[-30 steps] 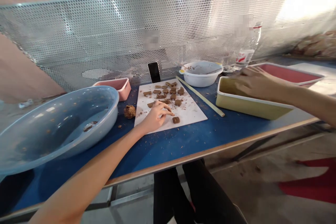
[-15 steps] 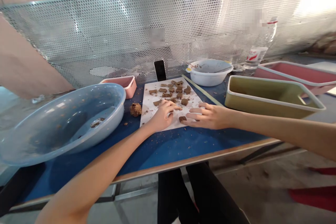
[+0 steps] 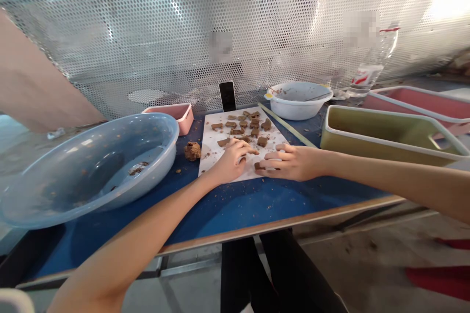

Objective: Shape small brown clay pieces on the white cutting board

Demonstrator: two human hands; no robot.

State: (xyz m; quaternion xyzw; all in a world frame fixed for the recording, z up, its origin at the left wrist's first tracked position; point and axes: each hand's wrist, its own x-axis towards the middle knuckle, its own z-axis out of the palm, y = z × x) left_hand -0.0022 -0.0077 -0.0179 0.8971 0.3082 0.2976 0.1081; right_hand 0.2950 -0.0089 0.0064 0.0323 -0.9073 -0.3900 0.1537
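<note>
A white cutting board lies on the blue table with several small brown dough pieces scattered on it. My left hand rests on the board's near part, fingers bent loosely, fingertips lying on pieces near the middle. My right hand lies flat at the board's near right corner, fingers stretched to the left. Its fingertips touch a single brown piece. Neither hand has lifted anything.
A big blue basin stands at the left, a brown dough lump and a pink box beside it. A phone, white bowl, long stick, yellow tray, pink tray and bottle stand before a perforated metal screen.
My right hand came from the yellow tray to the board's near right corner and now touches a brown piece. My left hand stayed on the board. The view shifted slightly.
</note>
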